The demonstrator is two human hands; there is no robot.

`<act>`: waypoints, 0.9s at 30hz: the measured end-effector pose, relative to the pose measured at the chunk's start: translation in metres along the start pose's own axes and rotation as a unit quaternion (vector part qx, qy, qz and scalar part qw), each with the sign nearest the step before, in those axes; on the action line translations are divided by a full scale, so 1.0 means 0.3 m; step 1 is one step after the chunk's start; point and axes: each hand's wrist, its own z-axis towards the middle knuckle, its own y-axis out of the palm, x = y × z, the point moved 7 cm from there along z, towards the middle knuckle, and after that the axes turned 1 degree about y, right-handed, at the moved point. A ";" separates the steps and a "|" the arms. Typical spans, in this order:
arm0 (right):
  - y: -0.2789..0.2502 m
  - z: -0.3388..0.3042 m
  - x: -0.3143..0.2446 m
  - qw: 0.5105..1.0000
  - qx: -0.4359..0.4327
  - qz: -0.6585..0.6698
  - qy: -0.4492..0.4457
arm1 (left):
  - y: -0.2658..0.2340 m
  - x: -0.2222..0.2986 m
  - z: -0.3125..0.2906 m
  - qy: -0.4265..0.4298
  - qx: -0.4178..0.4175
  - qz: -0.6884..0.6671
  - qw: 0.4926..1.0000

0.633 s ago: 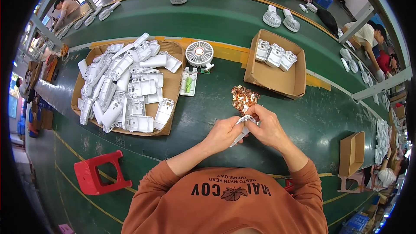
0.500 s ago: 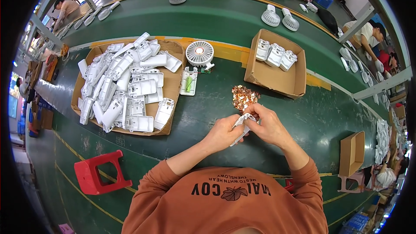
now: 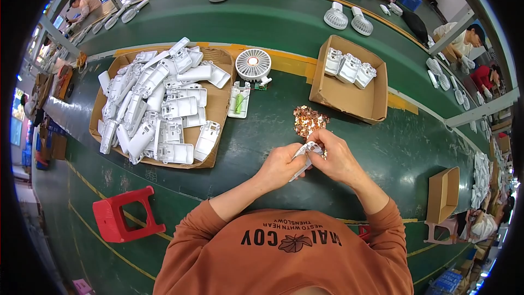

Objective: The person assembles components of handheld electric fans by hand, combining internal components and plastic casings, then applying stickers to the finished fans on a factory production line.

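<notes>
Over the near edge of the bench, my left hand (image 3: 279, 165) is closed around a white plastic handle shell (image 3: 299, 171), tilted with its far end up to the right. My right hand (image 3: 339, 159) is closed too, with thumb and fingers pinched at the shell's far end. What sits between those fingertips is too small to make out, though small shiny bits show beside them. Just beyond both hands lies a heap of small copper-coloured metal pieces (image 3: 310, 121).
A shallow carton (image 3: 222, 123) piled with white shells stands at left. Beside it are a round white fan (image 3: 253, 64) and a shell with a green part (image 3: 239, 100). Another carton (image 3: 376, 101) holds three shells. Behind runs a green conveyor (image 3: 284, 13) carrying fans; a red stool (image 3: 117, 221) stands lower left.
Fans on the conveyor have shifted slightly left. My hands stay at the shell with small finger movements, and shiny bits now show beside the right fingers.
</notes>
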 end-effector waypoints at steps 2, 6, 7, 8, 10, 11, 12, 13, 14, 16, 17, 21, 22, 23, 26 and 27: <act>0.008 -0.007 -0.001 1.000 0.015 0.003 -0.002 | -0.003 0.003 -0.002 0.001 0.007 0.021 1.000; 0.007 -0.007 0.002 0.997 0.076 0.008 -0.024 | -0.013 0.019 0.004 0.018 0.050 0.047 0.997; 0.000 -0.001 -0.005 0.997 0.077 0.005 -0.024 | -0.016 0.023 0.008 0.021 0.048 0.047 0.998; -0.005 0.011 -0.003 0.997 0.059 0.042 0.013 | -0.022 0.028 0.011 0.027 0.046 0.035 0.998; -0.033 0.042 0.012 0.997 0.073 0.026 -0.020 | -0.038 0.023 0.013 0.036 0.043 0.023 0.998; -0.075 0.063 0.037 0.992 0.114 0.048 0.020 | -0.068 0.037 0.014 0.123 0.077 0.028 0.989; -0.128 0.093 0.066 0.990 0.130 0.040 0.048 | -0.103 0.057 -0.003 0.207 0.112 0.033 0.971; -0.203 0.128 0.130 0.982 0.172 0.047 0.060 | -0.144 0.119 -0.036 0.178 0.124 0.061 0.974; -0.273 0.166 0.191 0.962 0.226 0.146 0.041 | -0.201 0.144 -0.072 0.210 0.167 0.074 0.961; -0.451 0.236 0.354 0.955 0.290 0.021 0.055 | -0.324 0.164 -0.137 0.236 0.261 0.125 0.928; -0.520 0.260 0.418 0.943 0.301 -0.092 0.110 | -0.390 0.156 -0.182 0.233 0.316 0.115 0.913; -0.688 0.286 0.572 0.911 0.303 -0.261 0.102 | -0.575 0.151 -0.297 0.223 0.430 0.262 0.835; -0.708 0.295 0.613 0.915 0.293 -0.258 0.106 | -0.596 0.149 -0.308 0.201 0.430 0.288 0.832; -0.710 0.309 0.627 0.916 0.284 -0.259 0.113 | -0.609 0.142 -0.319 0.186 0.432 0.309 0.827; -0.673 0.324 0.554 0.873 0.327 -0.356 0.069 | -0.612 0.145 -0.333 0.164 0.398 0.405 0.806; -0.673 0.311 0.549 0.870 0.329 -0.360 0.076 | -0.605 0.132 -0.304 0.111 0.366 0.451 0.806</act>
